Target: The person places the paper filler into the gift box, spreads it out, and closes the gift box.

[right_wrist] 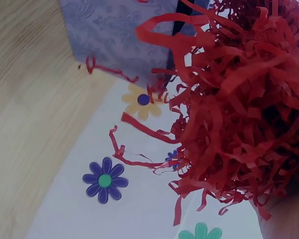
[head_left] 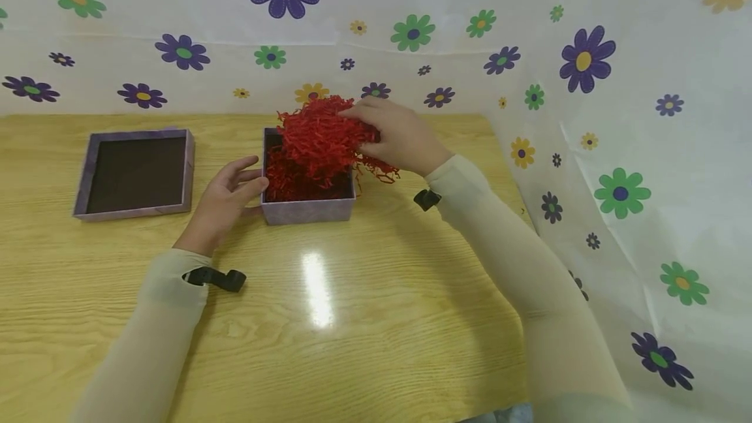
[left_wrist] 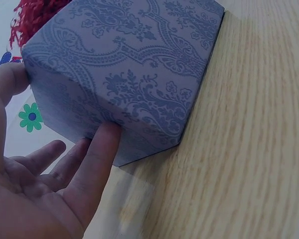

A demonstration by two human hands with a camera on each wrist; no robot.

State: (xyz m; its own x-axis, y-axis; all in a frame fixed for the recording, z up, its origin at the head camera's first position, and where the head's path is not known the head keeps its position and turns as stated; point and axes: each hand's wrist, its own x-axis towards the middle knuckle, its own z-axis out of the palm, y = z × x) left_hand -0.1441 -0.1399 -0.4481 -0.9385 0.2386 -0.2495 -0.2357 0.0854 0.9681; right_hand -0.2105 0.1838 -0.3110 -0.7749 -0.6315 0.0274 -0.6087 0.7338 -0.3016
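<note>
A bunch of red shredded paper (head_left: pixel 320 139) is gripped in my right hand (head_left: pixel 399 132), raised over a patterned purple-grey box (head_left: pixel 308 211). In the right wrist view the crinkled strips (right_wrist: pixel 244 104) fill the right side and hide most of the fingers. More red shreds (head_left: pixel 282 178) lie inside the box, whose inner walls are dark. My left hand (head_left: pixel 226 198) is at the box's left side with fingers fairly straight and spread. The left wrist view has its fingertips touching the box's embossed side (left_wrist: pixel 134 64), the thumb up at the rim.
A shallow lid (head_left: pixel 132 213) with a dark inside lies upturned to the left on the wooden table (head_left: pixel 264 344). A flower-patterned white sheet (head_left: pixel 364 18) hangs behind the table and along its right side. Each wrist wears a black strap (head_left: pixel 214 277).
</note>
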